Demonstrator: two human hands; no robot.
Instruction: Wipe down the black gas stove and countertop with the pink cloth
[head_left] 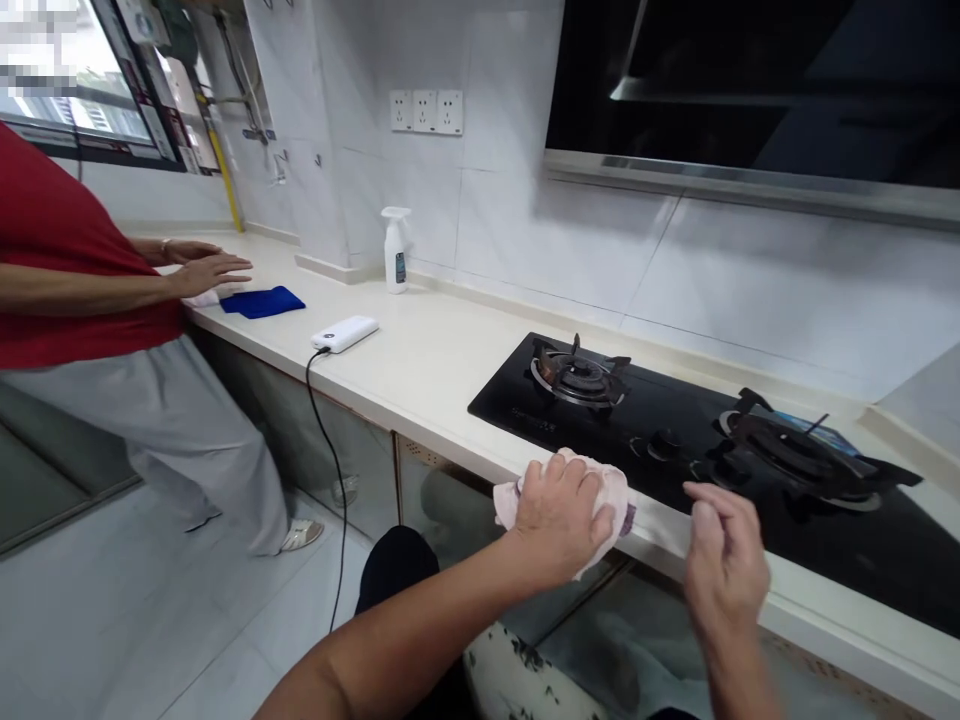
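Note:
My left hand [559,505] is closed on a pale pink cloth [613,492] at the front edge of the counter, just in front of the gas stove [510,410]. The cloth has a dark purple patch at its right end and bunches out on both sides of my fingers. To the right, my right hand [726,560] hovers by the counter's front edge, near the stove knobs [664,445]. Its fingers are curled together, with nothing visible in them.
Two burners with black pan supports [581,375] top the stove, under a dark range hood [750,100]. Left of it are a white power bank [345,334] with a hanging black cable [335,460], a spray bottle [395,250] and a blue cloth [262,302]. A person in red [67,250] stands at far left.

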